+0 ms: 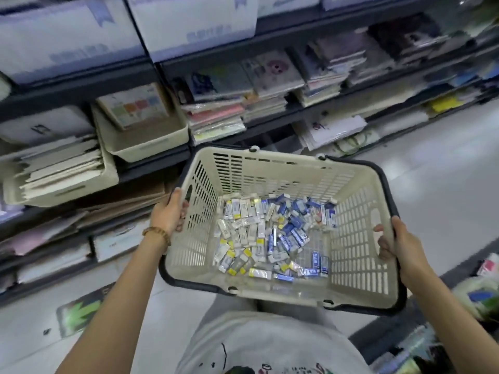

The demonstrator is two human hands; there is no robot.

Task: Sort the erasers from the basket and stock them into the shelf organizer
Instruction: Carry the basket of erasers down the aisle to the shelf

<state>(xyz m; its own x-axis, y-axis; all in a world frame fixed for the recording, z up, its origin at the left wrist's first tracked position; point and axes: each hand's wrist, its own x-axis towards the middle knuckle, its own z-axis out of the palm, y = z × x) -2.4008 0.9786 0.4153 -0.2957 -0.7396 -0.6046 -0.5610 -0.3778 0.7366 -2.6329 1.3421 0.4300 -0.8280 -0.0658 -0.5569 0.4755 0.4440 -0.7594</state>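
I see the cream basket (270, 171) gripped at both ends, the left hand (170, 215) on its left rim, the right hand (398, 245) on its right. Erasers (270, 233) in white, yellow and blue wrappers lie heaped on the basket's floor. Shelves (67, 90) of stationery stand behind the basket.

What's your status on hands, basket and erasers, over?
Left grip and right grip hold basket by its sides. Erasers piled loose inside. No obstruction seen.

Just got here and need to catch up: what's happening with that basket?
A person holds a cream basket by its two ends, the left hand gripping one rim and the right hand the other, before stationery shelves. The erasers, white and blue mixed, lie loose on its bottom, not yet sorted.
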